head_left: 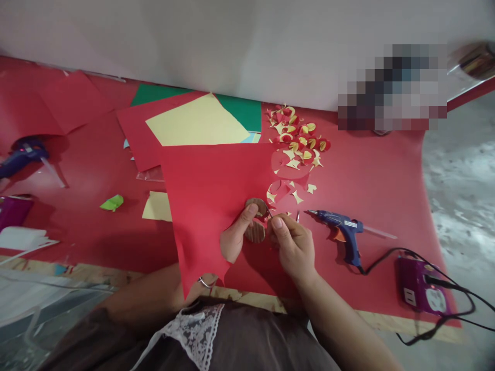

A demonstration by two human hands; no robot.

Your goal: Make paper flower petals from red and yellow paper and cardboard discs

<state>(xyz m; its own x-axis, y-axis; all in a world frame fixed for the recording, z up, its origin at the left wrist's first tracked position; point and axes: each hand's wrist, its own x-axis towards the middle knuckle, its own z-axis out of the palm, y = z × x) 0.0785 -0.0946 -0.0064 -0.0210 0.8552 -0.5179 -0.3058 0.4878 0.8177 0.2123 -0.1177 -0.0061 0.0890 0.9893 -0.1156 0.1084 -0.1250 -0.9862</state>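
Observation:
My left hand [236,236] is closed on a large red paper sheet [216,190] with a ragged, cut-out lower edge. Its thumb presses on a brown, striped round piece [260,204] by the sheet's right edge. A second brown round piece [255,232] shows just below. The sheet covers part of my left wrist and fingers. Close by on the right, my right hand [292,247] pinches a thin dark stick-like thing [269,211] at the upper round piece's edge. Most of that thing is hidden by the fingers, so its kind is unclear.
Red and yellow paper petals [299,136] and cut scraps [297,196] lie beyond my hands. A blue glue gun [344,229] rests at right, corded near a purple box [421,286]. Left are another glue gun [27,154] and a green paper piece [112,203]. Yellow paper [197,123] lies behind.

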